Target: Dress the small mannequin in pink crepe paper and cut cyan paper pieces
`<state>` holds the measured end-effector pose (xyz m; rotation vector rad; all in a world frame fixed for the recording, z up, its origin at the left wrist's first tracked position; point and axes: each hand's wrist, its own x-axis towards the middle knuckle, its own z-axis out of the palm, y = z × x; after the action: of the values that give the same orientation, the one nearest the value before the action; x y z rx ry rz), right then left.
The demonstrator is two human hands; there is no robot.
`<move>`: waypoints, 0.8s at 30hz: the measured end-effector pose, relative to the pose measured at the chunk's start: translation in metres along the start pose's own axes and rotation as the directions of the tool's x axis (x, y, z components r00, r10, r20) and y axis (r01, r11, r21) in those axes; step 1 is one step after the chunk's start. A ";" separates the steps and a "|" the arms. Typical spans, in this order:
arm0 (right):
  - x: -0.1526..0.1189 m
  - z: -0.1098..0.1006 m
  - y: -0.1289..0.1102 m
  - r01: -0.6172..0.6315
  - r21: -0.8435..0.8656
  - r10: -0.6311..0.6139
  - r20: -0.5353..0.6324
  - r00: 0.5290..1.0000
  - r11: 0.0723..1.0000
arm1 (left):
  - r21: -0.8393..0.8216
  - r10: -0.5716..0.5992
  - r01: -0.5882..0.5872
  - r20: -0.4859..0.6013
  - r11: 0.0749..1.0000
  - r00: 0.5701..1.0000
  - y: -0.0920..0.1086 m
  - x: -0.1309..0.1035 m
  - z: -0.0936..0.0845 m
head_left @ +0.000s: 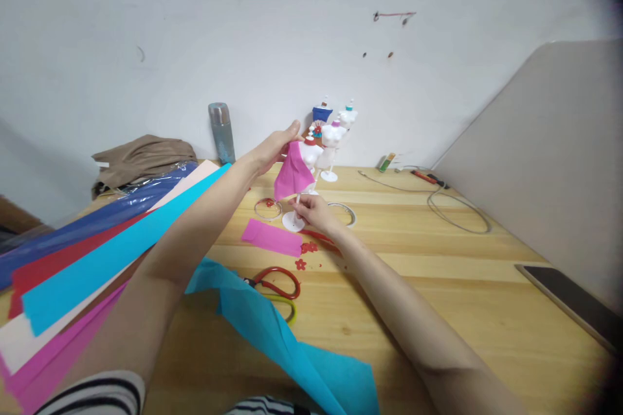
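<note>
A small white mannequin with a red neck band stands on a round white base. Pink paper hangs over its left side. My left hand is behind the upper edge of that paper, pinching it near the mannequin's shoulder, thumb pointing up. Lower down, my right hand grips the thin white stand just above the base. A flat pink strip lies in front of the base, beside small red paper flowers.
More mannequins stand behind. Red-handled scissors and blue paper lie in front. Coloured sheets, brown cloth and a bottle are at left; a cable and a phone at right.
</note>
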<state>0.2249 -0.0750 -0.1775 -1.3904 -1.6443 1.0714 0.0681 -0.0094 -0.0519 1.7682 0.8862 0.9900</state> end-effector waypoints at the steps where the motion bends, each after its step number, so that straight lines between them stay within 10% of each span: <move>1: 0.000 -0.001 -0.001 0.003 0.000 -0.003 0.003 1.000 1.000 | -0.076 0.010 -0.006 0.050 0.997 0.999 0.001 -0.001 -0.003; 16: -0.004 -0.014 -0.005 0.067 -0.013 -0.067 -0.008 0.998 0.998 | -0.156 0.125 -0.114 0.059 0.981 0.990 0.004 -0.017 -0.011; 24: -0.004 -0.040 -0.009 0.006 -0.009 -0.006 0.002 1.000 1.000 | -0.026 0.145 -0.149 -0.131 0.988 0.981 0.029 -0.042 -0.020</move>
<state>0.2584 -0.0736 -0.1539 -1.3902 -1.6554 1.0631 0.0367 -0.0491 -0.0302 1.7751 0.8208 1.2202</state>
